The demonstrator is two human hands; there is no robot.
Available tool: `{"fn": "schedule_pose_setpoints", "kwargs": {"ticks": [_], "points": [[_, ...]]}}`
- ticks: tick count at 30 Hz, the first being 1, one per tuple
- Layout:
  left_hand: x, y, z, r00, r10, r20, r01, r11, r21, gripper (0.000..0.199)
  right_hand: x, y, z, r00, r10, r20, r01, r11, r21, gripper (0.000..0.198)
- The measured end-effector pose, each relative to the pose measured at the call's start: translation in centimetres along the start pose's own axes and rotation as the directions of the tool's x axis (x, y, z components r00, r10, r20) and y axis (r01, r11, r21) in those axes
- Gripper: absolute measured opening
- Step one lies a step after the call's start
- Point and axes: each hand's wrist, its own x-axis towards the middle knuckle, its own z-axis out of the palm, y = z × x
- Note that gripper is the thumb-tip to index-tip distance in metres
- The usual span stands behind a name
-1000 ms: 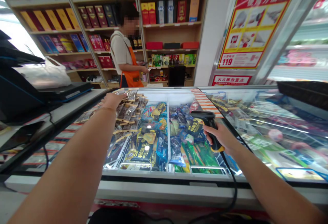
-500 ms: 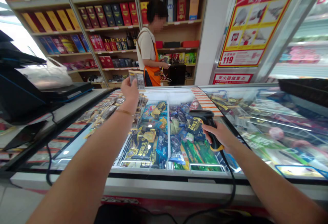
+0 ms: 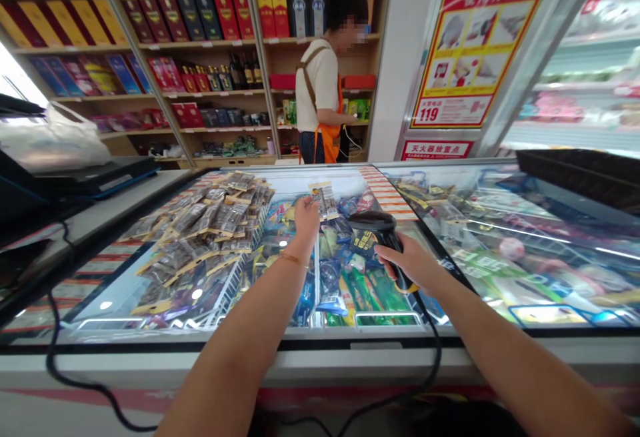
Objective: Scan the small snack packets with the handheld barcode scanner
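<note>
Pinched in my left hand (image 3: 307, 215) is a small snack packet (image 3: 325, 201), clear with tan ends, raised over the freezer's glass top. My right hand (image 3: 413, 262) is wrapped round the handle of a black and yellow barcode scanner (image 3: 373, 223). The scanner's head lies just right of and below the packet, apart from it, and its cable runs down toward me. To the left, a heap of similar packets (image 3: 220, 213) lies on the glass. Beneath the glass, wire baskets hold blue, green and black ice cream packs (image 3: 367, 293).
A person in an orange apron (image 3: 320, 100) stands beyond the freezer, before shelves of boxes (image 3: 190, 17). At left are a scale (image 3: 107, 180) and a white plastic bag (image 3: 60, 137). A black tray (image 3: 580, 177) rests on the right.
My left hand has brought the packet right and down, closer to the scanner. The view has shifted, showing more of the packet heap. The person behind has moved right.
</note>
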Motion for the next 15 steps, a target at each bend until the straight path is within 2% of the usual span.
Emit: {"fn": "schedule_pose_setpoints", "kwargs": {"ticks": [6,15], "points": [[-0.03,0.16,-0.02,0.999,-0.044,0.009,0.044,0.999,-0.018,0.013,-0.53,-0.69,0.24,0.998,0.001,0.062,-0.001,1.0,0.0,0.037],[0.25,-0.47,-0.02,1.0,-0.007,-0.003,0.007,0.999,0.042,0.014,-0.56,-0.65,0.23,0.998,0.026,0.06,-0.026,1.0,-0.002,0.04]]}}
